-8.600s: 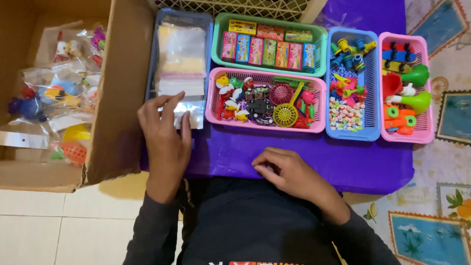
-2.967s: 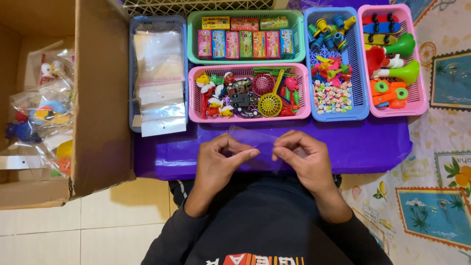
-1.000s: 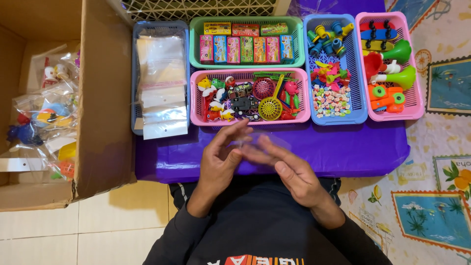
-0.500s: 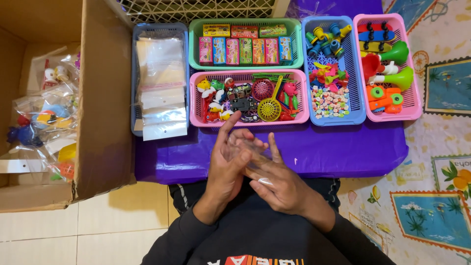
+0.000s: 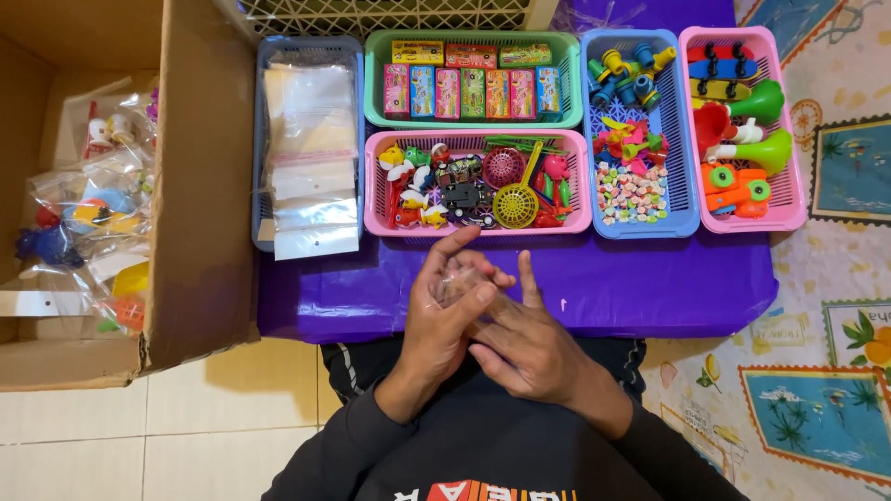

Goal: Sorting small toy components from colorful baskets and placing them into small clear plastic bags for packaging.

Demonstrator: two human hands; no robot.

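1. Head camera looks straight down at a purple table (image 5: 650, 288) with both hands meeting at its near edge.
2. Left hand (image 5: 441, 320) is curled, thumb and fingers closed on a small clear plastic bag (image 5: 459, 283).
3. Right hand (image 5: 529, 343) lies just beside and partly under the left, fingers loosely spread and touching the same bag; how firmly it grips cannot be told.
4. That bag sits between the two hands, above the table's front edge, just short of the pink basket (image 5: 478, 227) of small mixed toys.
5. Left of that basket, a grey-blue basket (image 5: 264, 139) holds a stack of clear bags.
6. Behind it, a green basket (image 5: 473, 121) holds small coloured boxes.
7. Far left, a cardboard box (image 5: 200, 204) contains bagged toys.
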